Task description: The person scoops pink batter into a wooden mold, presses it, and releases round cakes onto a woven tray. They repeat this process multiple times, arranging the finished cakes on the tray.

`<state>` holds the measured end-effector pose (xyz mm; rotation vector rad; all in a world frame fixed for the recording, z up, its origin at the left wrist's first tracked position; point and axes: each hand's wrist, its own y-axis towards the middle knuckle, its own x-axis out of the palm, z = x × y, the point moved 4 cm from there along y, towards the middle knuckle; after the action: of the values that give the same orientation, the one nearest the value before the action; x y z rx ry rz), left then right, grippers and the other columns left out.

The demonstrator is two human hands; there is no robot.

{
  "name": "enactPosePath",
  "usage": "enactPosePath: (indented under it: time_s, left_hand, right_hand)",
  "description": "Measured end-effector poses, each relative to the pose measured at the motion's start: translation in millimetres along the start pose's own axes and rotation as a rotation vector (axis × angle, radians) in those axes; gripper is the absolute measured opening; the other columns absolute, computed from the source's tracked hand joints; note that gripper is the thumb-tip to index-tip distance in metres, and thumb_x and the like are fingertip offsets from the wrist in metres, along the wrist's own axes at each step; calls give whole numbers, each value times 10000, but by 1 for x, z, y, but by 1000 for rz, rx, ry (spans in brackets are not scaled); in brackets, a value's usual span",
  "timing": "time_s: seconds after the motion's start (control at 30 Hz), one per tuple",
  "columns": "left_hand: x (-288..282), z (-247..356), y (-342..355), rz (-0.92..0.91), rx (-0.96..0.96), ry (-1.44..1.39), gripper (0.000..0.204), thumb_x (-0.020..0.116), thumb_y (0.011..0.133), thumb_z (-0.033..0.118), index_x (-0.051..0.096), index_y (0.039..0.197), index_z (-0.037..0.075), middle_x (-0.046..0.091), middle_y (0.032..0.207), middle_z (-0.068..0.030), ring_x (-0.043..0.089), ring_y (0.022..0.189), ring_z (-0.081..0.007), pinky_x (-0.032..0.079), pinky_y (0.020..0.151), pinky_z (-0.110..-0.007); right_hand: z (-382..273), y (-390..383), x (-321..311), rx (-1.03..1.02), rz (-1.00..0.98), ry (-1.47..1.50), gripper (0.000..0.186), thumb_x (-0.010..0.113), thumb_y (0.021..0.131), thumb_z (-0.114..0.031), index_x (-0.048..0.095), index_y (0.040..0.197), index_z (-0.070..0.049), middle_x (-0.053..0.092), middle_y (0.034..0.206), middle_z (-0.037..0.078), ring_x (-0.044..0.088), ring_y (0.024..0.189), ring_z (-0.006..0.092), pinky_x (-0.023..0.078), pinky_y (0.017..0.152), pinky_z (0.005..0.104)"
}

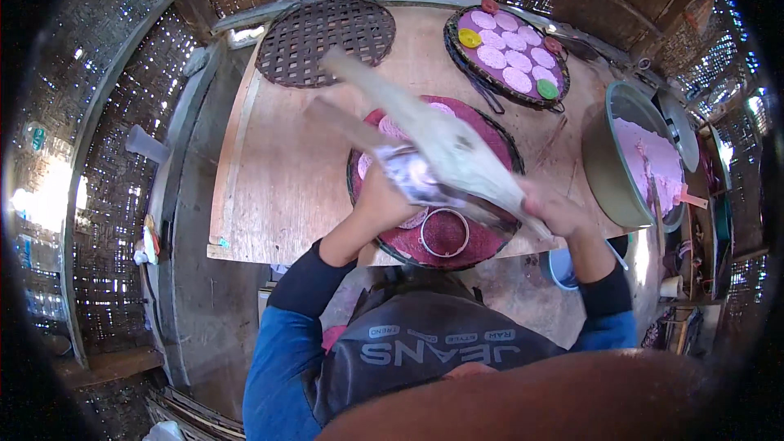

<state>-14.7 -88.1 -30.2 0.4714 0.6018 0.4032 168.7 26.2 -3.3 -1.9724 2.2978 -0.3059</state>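
Observation:
My left hand (385, 200) is closed on a brown wooden bar (347, 124) with a shiny metal part, smeared by motion. My right hand (559, 211) grips the near end of a long pale wooden piece (437, 143), shaped like a paddle. The two pieces lie nearly alongside each other, slanting over a round tray with a dark red lining (500, 140); whether they are joined I cannot tell. Pink lacy discs (392, 126) lie on the tray, partly hidden. A pale ring (421, 233) rests at the tray's near side.
An open-weave round basket tray (322, 41) lies far left on the wooden table (286, 163). At the far right, another tray (452, 41) bears several pink discs and coloured rings. A large basin (603, 165) of pink dough stands right. A blue bucket (560, 268) is below the table edge.

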Motion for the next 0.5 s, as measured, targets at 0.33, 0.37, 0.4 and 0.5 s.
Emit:
enactPosePath:
  time_s: [0.33,0.37,0.4,0.5]
  left_hand:
    - [-15,4,36,26,34,-1674,594,603,775,393,448,1249,69,501,1127,-108,437,1122,-303,355,948,-425]
    - [-11,-2,33,-74,71,-1853,590,560,802,453,458,1238,69,509,1096,-97,440,1111,-306,357,942,-433]
    - [-5,-11,29,-91,88,-1856,582,517,815,481,468,1224,69,507,1068,-92,445,1096,-300,363,933,-426]
    - [19,-24,24,-84,36,-1884,464,442,857,460,540,1098,76,506,962,-65,466,1018,-274,384,885,-394]
  right_hand:
    - [44,-44,11,308,-218,140,685,575,792,-515,430,1219,0,537,1007,71,526,888,155,417,797,282]
    - [49,-45,11,339,-198,126,709,507,798,-596,444,1190,-9,548,1004,91,540,866,160,435,771,287]
    - [54,-44,8,411,-181,186,717,470,803,-616,445,1186,-10,555,993,98,548,858,166,442,764,291]
    - [63,-40,0,573,-139,311,751,361,814,-668,448,1172,-13,575,959,116,570,830,182,461,747,305]
